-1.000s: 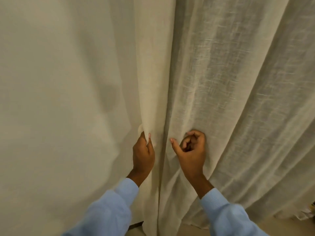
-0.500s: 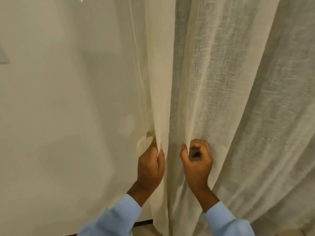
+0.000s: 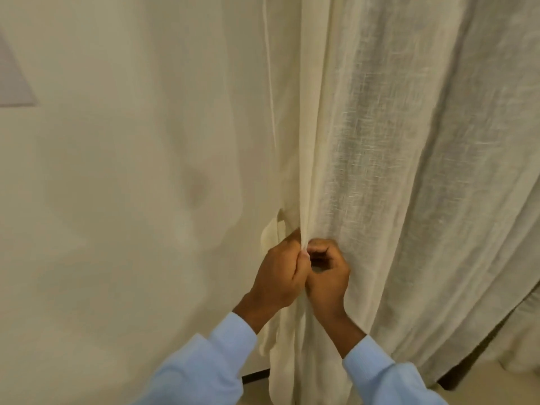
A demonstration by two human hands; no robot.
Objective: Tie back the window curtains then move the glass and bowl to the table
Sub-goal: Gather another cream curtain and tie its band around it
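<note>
A cream linen curtain (image 3: 380, 171) is seen close up, hanging in long folds from top to floor (image 3: 482, 384) beside a pale wall (image 3: 117, 171). Its leading edge is gathered at the lower middle, where two hands in light blue sleeves (image 3: 204, 372) are pressed together. The edge is pinched by the left hand (image 3: 280, 276), its fingers (image 3: 302, 267) closed tightly on the fabric. The right hand (image 3: 328, 279) is curled into a ring with a hollow at its centre, and the same fold seems to be nipped at its fingertips. Just left of the hands a fabric tie loop (image 3: 270, 233) hangs by the wall; the edge is probably being bunched here so that the loop can be passed round it. No glass, bowl or tabletop is shown.
</note>
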